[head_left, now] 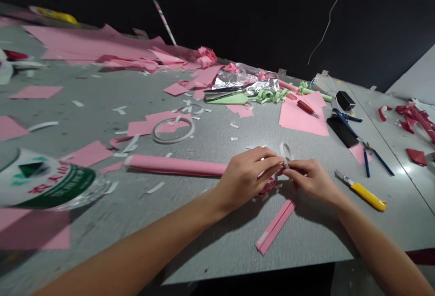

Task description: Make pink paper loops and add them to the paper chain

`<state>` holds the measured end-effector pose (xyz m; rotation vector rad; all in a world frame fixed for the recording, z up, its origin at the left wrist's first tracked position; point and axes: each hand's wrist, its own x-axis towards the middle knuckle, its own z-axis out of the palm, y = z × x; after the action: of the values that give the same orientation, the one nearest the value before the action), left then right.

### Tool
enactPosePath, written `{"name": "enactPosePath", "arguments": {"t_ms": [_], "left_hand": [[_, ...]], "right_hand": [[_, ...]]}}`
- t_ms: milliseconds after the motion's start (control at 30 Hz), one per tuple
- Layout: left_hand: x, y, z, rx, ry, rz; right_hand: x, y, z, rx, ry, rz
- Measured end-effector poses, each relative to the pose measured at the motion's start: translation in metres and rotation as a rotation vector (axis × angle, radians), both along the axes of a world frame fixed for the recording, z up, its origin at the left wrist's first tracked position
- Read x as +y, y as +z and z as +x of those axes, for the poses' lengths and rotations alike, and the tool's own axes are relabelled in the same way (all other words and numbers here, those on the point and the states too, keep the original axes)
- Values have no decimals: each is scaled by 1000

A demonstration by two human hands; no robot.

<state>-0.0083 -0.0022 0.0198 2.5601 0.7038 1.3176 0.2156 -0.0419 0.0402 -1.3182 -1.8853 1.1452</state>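
My left hand [249, 169] and my right hand [311, 178] meet above the table, fingertips pinched together. Between them they hold a thin white loop of tape [286, 150], which stands up from the fingers. A long pink paper tube [176, 165] lies to the left, its right end passing behind my left hand. Crumpled pink paper [268, 186] shows just under the fingers. Below my right hand lies a folded pink paper strip [276, 227], a small white patch near its lower end.
A yellow utility knife [369, 196] lies right, with blue-handled pliers [367, 151] and a black phone [341, 132] beyond. A tape roll [157, 136] and pink sheets [302, 119] lie farther back. A labelled plastic bottle [50, 178] lies at left. A black wall stands behind.
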Motion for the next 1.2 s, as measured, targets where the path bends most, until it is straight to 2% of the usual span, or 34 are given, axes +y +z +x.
{"name": "enactPosePath", "arguments": {"t_ms": [233,400,500,667,800,1067,1200], "left_hand": [[-2,-3,4,78,39,58],[-4,-2,6,105,40,22],[-6,1,7,66,7,-61],[-7,6,6,-78,-56,-261],[-10,8,8,-151,-95,-351],[-13,8,10,-200,-69,-610],[-13,5,16,-308,-71,-728]], "right_hand": [[-2,-4,-6,-145,-30,131],[-2,-8,-8,-175,-91,165],[-2,-7,-8,-146,-132,173],[-3,-3,-8,-116,-93,163],[-4,-3,-9,-121,-117,168],[-5,-8,-7,-198,-120,267],[-9,-7,-14,-238,-131,327]]}}
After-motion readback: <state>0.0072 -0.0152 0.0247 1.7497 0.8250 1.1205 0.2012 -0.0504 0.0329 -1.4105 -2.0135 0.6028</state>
